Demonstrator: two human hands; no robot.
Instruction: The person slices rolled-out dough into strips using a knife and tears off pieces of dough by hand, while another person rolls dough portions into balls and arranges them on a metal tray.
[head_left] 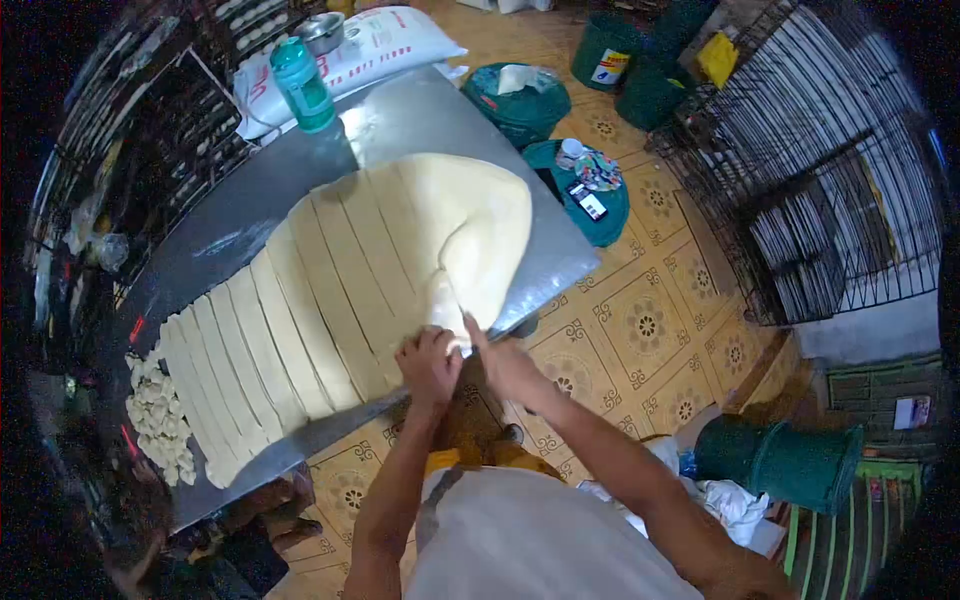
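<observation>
A large sheet of pale dough (345, 280) lies on the metal table, cut into long strips over its left and middle parts. Its right end (490, 235) is uncut and folded over on itself. At the front edge of the dough, my left hand (430, 367) has its fingers curled on the dough. Just to the right, my right hand (510, 370) is closed, with one finger pointing along the dough. A thin dark line runs up from that finger; whether it is a blade or a dough edge, I cannot tell.
Small dough pieces (158, 420) are heaped at the table's left end. A teal bottle (303, 85) stands at the back of the metal table (550, 262), beside a flour sack (375, 45). A phone (587, 200) lies on a green drum lid (600, 228). Wire racks (810, 150) line the right.
</observation>
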